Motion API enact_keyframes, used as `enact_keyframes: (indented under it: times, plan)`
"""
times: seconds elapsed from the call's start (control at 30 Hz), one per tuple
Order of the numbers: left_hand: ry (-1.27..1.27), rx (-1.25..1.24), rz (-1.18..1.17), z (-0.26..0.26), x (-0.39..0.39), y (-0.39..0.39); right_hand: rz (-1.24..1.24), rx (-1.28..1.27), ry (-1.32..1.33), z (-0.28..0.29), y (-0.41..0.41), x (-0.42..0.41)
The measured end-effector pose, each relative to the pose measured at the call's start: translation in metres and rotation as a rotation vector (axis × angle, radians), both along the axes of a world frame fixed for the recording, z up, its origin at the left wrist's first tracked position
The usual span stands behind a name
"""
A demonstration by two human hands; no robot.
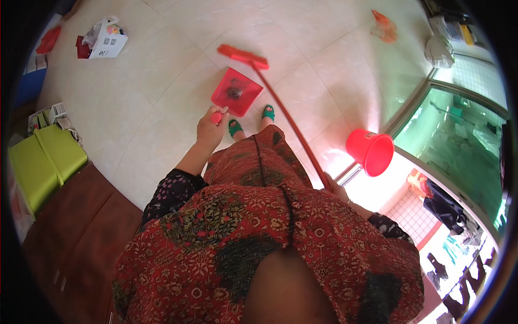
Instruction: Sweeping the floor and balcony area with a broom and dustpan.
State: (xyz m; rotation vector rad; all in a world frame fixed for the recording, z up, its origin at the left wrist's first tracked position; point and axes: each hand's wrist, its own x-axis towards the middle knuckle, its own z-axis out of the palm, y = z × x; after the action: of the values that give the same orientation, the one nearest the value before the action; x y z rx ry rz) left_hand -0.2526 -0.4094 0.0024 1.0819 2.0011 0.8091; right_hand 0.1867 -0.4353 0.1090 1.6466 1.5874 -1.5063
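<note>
My left hand (210, 126) grips the top of the handle of a red dustpan (243, 95). Dark sweepings lie in the pan, just in front of my feet in green sandals. My right hand (335, 188), partly hidden by the patterned red dress, holds the upper part of a long red-brown broom stick. The red broom head (243, 56) is beyond the dustpan, its bristles pointing away from me, with a small gap between the two. Whether the bristles touch the floor I cannot tell.
A red bucket (370, 153) stands at the right by a glass sliding door (453, 137). An orange plastic bag (384, 29) lies on the tiled floor at the upper right. At the upper left is a white bag (109, 42); a lime-green box (48, 162) rests on a brown cabinet (89, 227).
</note>
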Motion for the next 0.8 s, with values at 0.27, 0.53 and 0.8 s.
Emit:
enact_keyframes:
  times: [0.27,0.53,0.8]
  plan:
    - [-0.17,0.02,-0.048,0.0,0.01,-0.006,-0.17,0.233,-0.262,-0.049,0.129,-0.027]
    - [-0.166,-0.021,-0.018,-0.002,0.018,0.014,-0.14,0.034,-0.281,-0.052,0.077,-0.025]
    - [-0.06,-0.13,-0.053,0.001,0.01,0.006,-0.189,-0.03,0.174,-0.066,-0.061,0.068]
